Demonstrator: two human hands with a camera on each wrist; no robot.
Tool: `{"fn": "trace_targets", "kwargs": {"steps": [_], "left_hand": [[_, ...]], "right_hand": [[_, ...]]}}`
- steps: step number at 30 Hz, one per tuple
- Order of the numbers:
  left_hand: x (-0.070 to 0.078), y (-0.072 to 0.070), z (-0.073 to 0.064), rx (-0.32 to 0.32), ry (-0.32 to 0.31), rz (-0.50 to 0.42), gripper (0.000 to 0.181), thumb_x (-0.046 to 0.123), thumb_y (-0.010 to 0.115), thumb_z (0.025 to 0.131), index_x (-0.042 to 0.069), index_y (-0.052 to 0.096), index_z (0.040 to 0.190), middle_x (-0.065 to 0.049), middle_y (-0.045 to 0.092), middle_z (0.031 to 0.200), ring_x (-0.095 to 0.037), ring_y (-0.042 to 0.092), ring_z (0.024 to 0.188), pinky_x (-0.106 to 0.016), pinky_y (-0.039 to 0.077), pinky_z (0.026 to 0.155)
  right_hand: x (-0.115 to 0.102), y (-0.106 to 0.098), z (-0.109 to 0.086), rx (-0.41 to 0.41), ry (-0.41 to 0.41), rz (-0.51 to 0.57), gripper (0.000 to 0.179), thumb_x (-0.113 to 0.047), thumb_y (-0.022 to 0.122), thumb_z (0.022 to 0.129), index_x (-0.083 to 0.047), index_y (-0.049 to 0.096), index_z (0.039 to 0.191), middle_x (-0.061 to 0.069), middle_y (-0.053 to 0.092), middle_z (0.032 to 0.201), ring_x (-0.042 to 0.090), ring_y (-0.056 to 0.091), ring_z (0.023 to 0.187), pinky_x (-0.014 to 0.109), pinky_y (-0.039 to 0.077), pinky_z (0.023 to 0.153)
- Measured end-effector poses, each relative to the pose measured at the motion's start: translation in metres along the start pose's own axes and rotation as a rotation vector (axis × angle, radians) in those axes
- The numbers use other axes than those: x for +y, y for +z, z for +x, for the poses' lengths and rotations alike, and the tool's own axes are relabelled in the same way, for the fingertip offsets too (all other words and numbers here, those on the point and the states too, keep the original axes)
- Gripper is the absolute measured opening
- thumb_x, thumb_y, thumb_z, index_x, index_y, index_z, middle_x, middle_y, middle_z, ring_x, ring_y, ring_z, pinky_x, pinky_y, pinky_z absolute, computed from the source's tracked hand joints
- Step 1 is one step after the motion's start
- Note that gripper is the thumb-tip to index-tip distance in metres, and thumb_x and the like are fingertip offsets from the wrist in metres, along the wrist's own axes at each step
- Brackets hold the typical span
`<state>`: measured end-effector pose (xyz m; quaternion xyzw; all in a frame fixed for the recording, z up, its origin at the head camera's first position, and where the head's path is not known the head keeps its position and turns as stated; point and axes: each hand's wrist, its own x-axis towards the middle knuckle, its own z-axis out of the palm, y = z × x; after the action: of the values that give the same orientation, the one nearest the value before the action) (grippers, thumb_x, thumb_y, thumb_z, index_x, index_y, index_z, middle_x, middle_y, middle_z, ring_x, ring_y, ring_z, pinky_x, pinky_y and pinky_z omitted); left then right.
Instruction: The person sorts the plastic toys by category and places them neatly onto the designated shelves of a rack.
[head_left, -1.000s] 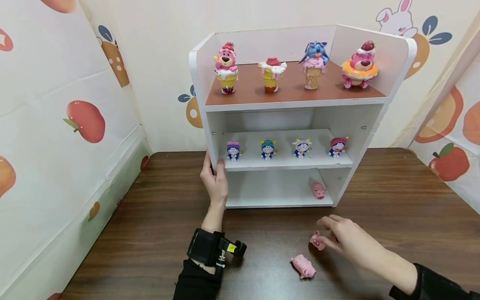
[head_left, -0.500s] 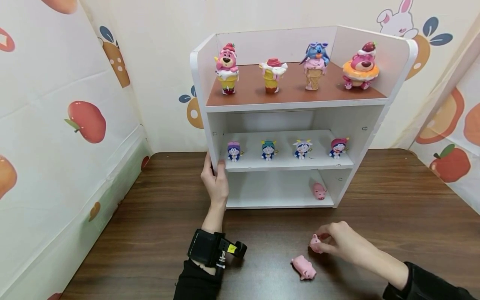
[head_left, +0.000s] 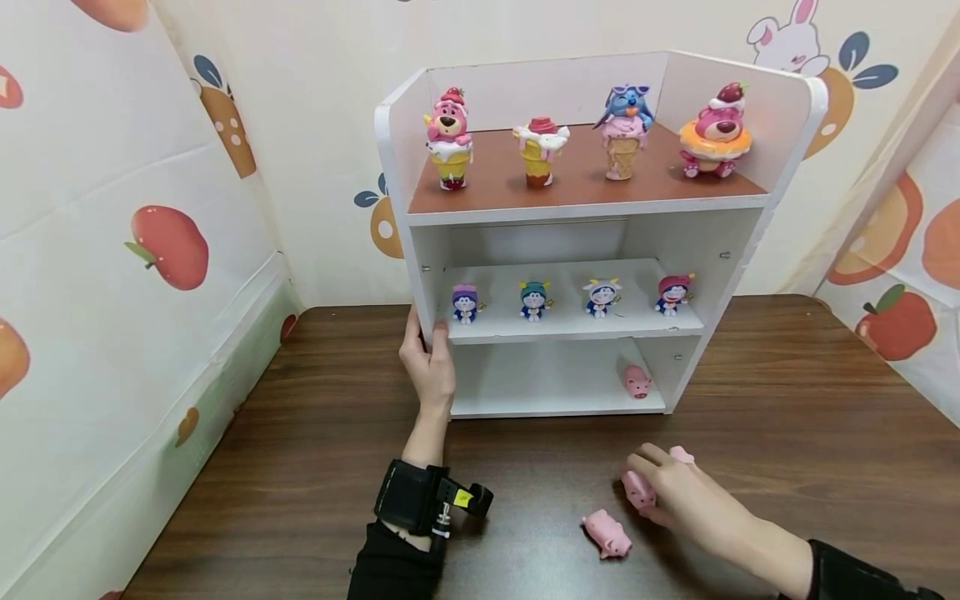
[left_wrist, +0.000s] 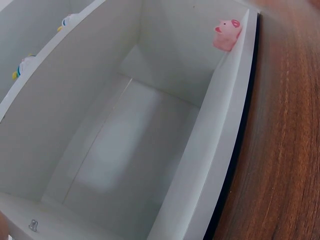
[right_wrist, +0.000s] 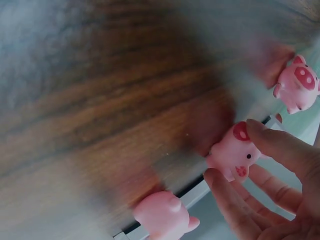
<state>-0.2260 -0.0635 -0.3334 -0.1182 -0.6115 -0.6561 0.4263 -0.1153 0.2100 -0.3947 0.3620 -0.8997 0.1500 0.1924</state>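
My left hand [head_left: 429, 367] grips the left side panel of a white toy shelf [head_left: 558, 208], thumb at the front edge, the other fingers mostly hidden beyond it. My right hand [head_left: 686, 496] pinches a small pink pig figurine [head_left: 639, 490] at the table in front of the shelf. In the right wrist view, the thumb lies at the snout of this pig figurine [right_wrist: 235, 152] and a finger at its other end. A second pig [head_left: 606, 533] lies to the left, nearer me. A third pig [head_left: 681, 454] shows partly behind the right hand.
Another pink pig [head_left: 637, 382] stands at the right end of the bottom shelf. Several small hooded figures [head_left: 534, 302] line the middle shelf. Larger ice-cream and bear figures [head_left: 717, 137] stand on the brown top. Fruit-printed walls [head_left: 172, 248] enclose the wooden table [head_left: 300, 467].
My right hand has closed on the pig and turned it so that its face shows. Another pig has come into sight behind the hand. The left hand stays on the shelf.
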Motion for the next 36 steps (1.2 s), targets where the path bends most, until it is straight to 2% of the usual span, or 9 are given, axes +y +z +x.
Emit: {"fn": "trace_targets", "kwargs": {"steps": [7,13,16,21,27,36], "left_hand": [[0.006,-0.001,0.001,0.004,-0.005,0.013,0.041,-0.014,0.042,0.079,-0.014,0.045,0.12,-0.026,0.05,0.119,-0.028,0.047,0.11,-0.041,0.037,0.091],[0.004,-0.002,0.0,0.003,-0.005,0.009,0.042,-0.014,0.042,0.079,-0.014,0.045,0.121,-0.026,0.049,0.12,-0.028,0.047,0.11,-0.042,0.037,0.091],[0.003,-0.002,0.0,0.001,-0.006,0.005,0.042,-0.014,0.042,0.079,-0.013,0.045,0.121,-0.025,0.049,0.12,-0.027,0.046,0.11,-0.042,0.037,0.091],[0.002,-0.002,-0.001,-0.003,-0.002,0.009,0.042,-0.014,0.042,0.08,-0.013,0.044,0.122,-0.025,0.049,0.121,-0.028,0.046,0.111,-0.042,0.037,0.092],[0.003,-0.001,0.0,-0.006,0.01,0.008,0.042,-0.015,0.041,0.08,-0.014,0.044,0.121,-0.025,0.049,0.12,-0.028,0.046,0.111,-0.042,0.037,0.091],[0.004,0.0,0.0,-0.006,0.006,0.019,0.042,-0.014,0.042,0.079,-0.013,0.045,0.121,-0.025,0.049,0.12,-0.028,0.047,0.11,-0.043,0.037,0.091]], "right_hand": [[-0.001,-0.002,-0.001,-0.044,0.045,-0.015,0.046,-0.002,0.078,0.046,-0.014,0.056,0.084,-0.007,0.048,0.084,0.005,0.044,0.072,0.021,0.039,0.053],[0.004,-0.004,0.002,-0.161,0.136,0.049,0.051,-0.01,0.081,0.049,-0.006,0.058,0.094,-0.003,0.055,0.088,0.011,0.051,0.074,0.031,0.045,0.062],[0.009,-0.003,0.003,-0.195,0.145,0.148,0.05,-0.009,0.081,0.051,-0.002,0.057,0.094,-0.003,0.056,0.084,0.009,0.053,0.07,0.028,0.045,0.059],[0.014,-0.002,0.004,-0.194,0.144,0.275,0.041,-0.006,0.078,0.056,0.001,0.056,0.09,-0.007,0.054,0.072,0.003,0.053,0.063,0.021,0.043,0.051],[0.014,-0.004,0.012,-0.2,0.151,0.297,0.036,-0.007,0.077,0.059,0.0,0.056,0.087,-0.007,0.054,0.071,0.002,0.052,0.062,0.021,0.044,0.051],[0.017,-0.008,0.035,-0.223,0.18,0.281,0.037,-0.006,0.076,0.061,0.004,0.057,0.091,-0.007,0.054,0.071,0.003,0.051,0.064,0.022,0.045,0.055]]}}
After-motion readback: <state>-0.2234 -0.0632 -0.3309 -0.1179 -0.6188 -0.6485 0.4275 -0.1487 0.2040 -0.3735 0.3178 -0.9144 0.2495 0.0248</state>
